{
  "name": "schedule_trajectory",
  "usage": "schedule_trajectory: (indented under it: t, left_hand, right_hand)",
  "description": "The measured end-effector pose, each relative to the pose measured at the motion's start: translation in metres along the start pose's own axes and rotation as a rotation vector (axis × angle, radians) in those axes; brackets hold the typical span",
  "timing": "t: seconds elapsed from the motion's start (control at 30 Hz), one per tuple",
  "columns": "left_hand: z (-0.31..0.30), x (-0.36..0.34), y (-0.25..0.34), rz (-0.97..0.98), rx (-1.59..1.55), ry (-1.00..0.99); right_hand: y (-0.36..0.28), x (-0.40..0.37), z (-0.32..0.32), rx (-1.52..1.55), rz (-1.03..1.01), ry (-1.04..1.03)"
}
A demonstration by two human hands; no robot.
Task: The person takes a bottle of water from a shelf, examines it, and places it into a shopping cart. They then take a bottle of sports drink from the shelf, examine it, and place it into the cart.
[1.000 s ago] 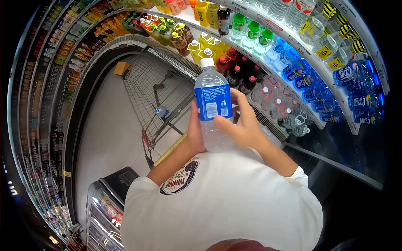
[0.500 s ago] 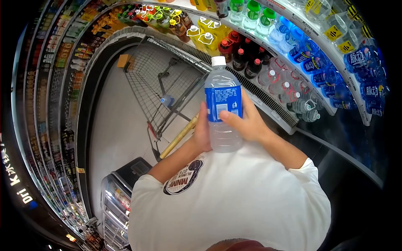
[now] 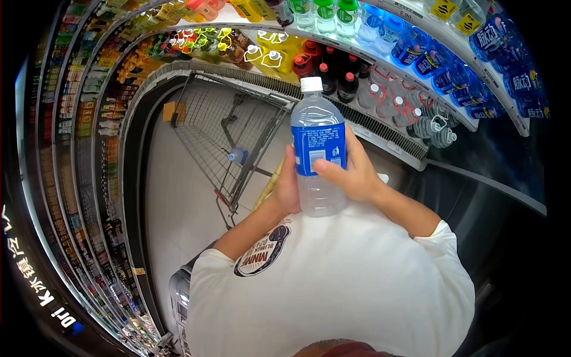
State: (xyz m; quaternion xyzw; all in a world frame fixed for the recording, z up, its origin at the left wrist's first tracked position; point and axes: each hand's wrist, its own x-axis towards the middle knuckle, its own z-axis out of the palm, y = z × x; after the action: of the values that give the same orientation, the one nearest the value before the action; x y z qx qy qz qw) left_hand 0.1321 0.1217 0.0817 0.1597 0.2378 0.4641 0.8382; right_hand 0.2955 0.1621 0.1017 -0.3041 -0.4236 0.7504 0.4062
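Observation:
A clear plastic bottle (image 3: pixel 321 196) with a white cap and a blue label stands nearly upright in front of my chest, held between both hands. My left hand (image 3: pixel 288 185) presses against its left side, the fingers mostly hidden behind it. On the other side my right hand (image 3: pixel 355 175) wraps round the bottle, its thumb lying across the lower part of the label near the barcode. Small white print fills the upper label. The bottle's base is close to my white shirt.
A wire shopping cart (image 3: pixel 205 131) with a blue-labelled bottle (image 3: pixel 238 156) in it stands ahead to the left. Behind it sits a cardboard box (image 3: pixel 174 112). Drink shelves curve round, with dark cola bottles (image 3: pixel 348 87) and blue bottles (image 3: pixel 431 64) ahead right. A glass-sided case (image 3: pixel 180 291) is lower left.
The view has turned, so the shelves, cart and glass-sided case appear shifted. Both hands keep the same hold on the bottle, which has hardly moved in view.

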Motion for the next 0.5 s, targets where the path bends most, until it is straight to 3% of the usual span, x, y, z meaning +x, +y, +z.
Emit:
schedule_trajectory:
  t: [0.5]
  left_hand:
    - [-0.001,-0.001,0.009,0.037,0.073,0.132]
  right_hand:
    - [-0.003,0.015,0.005,-0.032,0.015,-0.044]
